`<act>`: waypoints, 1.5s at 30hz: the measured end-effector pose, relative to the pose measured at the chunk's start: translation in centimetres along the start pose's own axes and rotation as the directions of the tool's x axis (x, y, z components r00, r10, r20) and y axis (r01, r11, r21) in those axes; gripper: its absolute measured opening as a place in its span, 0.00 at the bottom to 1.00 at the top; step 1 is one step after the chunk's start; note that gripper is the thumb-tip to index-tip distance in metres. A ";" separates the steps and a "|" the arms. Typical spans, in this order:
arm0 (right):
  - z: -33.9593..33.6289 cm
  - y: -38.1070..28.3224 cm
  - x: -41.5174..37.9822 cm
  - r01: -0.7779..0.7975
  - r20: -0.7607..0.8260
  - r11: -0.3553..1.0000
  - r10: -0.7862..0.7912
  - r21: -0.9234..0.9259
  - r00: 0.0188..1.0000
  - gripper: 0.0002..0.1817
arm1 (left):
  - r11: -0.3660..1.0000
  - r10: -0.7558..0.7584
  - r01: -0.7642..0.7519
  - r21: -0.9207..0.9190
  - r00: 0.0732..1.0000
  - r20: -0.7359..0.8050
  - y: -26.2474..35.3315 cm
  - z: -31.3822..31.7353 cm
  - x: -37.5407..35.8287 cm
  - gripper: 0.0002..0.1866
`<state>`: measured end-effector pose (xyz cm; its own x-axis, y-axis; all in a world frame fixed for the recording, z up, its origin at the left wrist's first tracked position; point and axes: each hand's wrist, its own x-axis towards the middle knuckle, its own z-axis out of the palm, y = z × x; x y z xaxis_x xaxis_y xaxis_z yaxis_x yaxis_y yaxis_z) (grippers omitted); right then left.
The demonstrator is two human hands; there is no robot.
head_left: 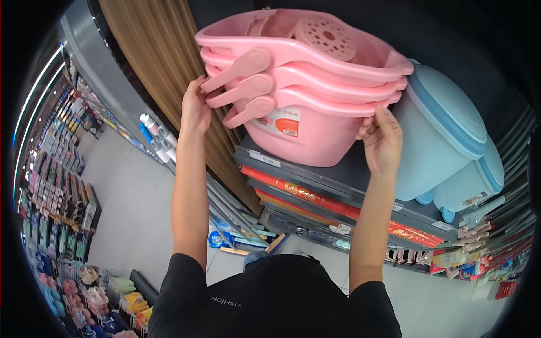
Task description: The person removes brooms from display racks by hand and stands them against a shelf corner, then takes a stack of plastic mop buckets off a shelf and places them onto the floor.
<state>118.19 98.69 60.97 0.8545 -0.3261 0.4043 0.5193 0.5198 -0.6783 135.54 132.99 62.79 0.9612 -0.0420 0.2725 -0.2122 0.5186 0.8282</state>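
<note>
Three pink plastic mop buckets (307, 138) are nested in a stack on a dark shelf, their handles (251, 87) folded toward the left side. The top bucket has a round perforated wringer basket (327, 37). An orange and white label (286, 125) is on the lowest bucket's front. My left hand (195, 107) is closed at the stack's left side by the handle ends, its fingertips partly hidden behind them. At the right, my right hand (383, 135) grips the lower rim, thumb up against it and fingers curled below.
Light blue lidded bins (442, 129) stand on the shelf just right of the stack. Red packaged rolls (304, 191) lie on the shelf (352, 180) below. Mop poles (163, 143) and broom heads (248, 239) are at the lower left. Slippers (76, 293) hang across the aisle.
</note>
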 end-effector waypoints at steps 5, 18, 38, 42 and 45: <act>-0.2 0.0 0.8 0.018 0.016 0.999 -0.019 0.050 1.000 0.09 | 0.990 -0.006 0.008 0.143 1.000 -0.019 -0.9 -0.6 -0.2 0.25; 0.3 -0.1 0.8 -0.006 -0.001 1.000 0.006 0.005 1.000 0.11 | 0.948 0.025 -0.011 0.317 0.999 -0.038 -0.3 0.4 -0.5 0.28; 0.6 -1.7 0.3 -0.104 -0.141 0.936 0.059 -0.335 0.988 0.20 | 0.864 0.190 -0.175 0.472 0.982 0.017 6.1 4.3 3.6 0.39; 0.8 -2.5 0.0 0.011 -0.107 0.941 -0.050 -0.339 0.993 0.19 | 0.874 0.088 -0.091 0.477 0.996 0.027 7.5 6.7 2.6 0.43; 3.0 -4.4 -0.3 0.035 -0.114 0.930 -0.082 -0.365 0.990 0.18 | 0.851 0.056 -0.072 0.520 0.997 0.046 8.2 6.9 3.2 0.42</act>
<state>115.69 98.87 65.70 0.8023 -0.4558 0.3855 0.5088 0.1841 -0.8410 135.67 131.17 73.81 0.9388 -0.0523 0.3405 -0.3409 0.0007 0.9401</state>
